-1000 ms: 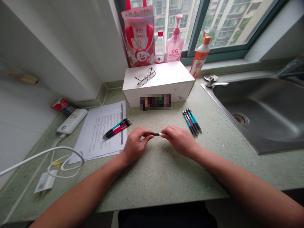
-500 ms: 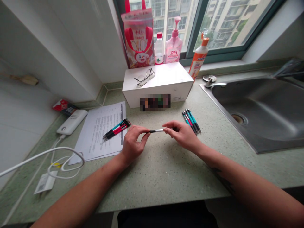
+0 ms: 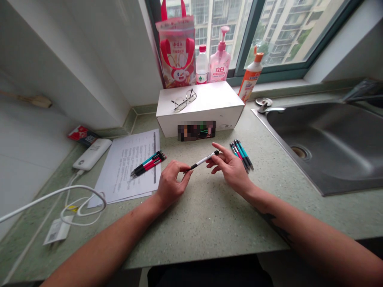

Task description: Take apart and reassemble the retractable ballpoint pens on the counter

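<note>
Over the counter, a white pen with a black grip and black end (image 3: 205,159) slants up to the right. My left hand (image 3: 172,180) pinches its black grip end between thumb and fingertips. At the pen's other end is my right hand (image 3: 235,170), its fingers apart and the index finger stretched out. Whether the right fingertips touch the pen is hard to tell. Beside that hand lie several teal, black and red pens (image 3: 243,153) in a row. To the left, another group of teal, red and black pens (image 3: 148,164) rests on printed sheets (image 3: 119,167).
Behind the hands stands a white box (image 3: 206,97) with eyeglasses (image 3: 184,100) on top and a dark, partly blurred item (image 3: 206,130) at its front. A white power bank (image 3: 92,154) with a cable lies left. A steel sink (image 3: 338,147) is at the right. Bottles line the window.
My right fingers have loosened from the pen's end and spread. The pen has tilted, its right end now higher, showing more of the white barrel. My left hand keeps its pinch.
</note>
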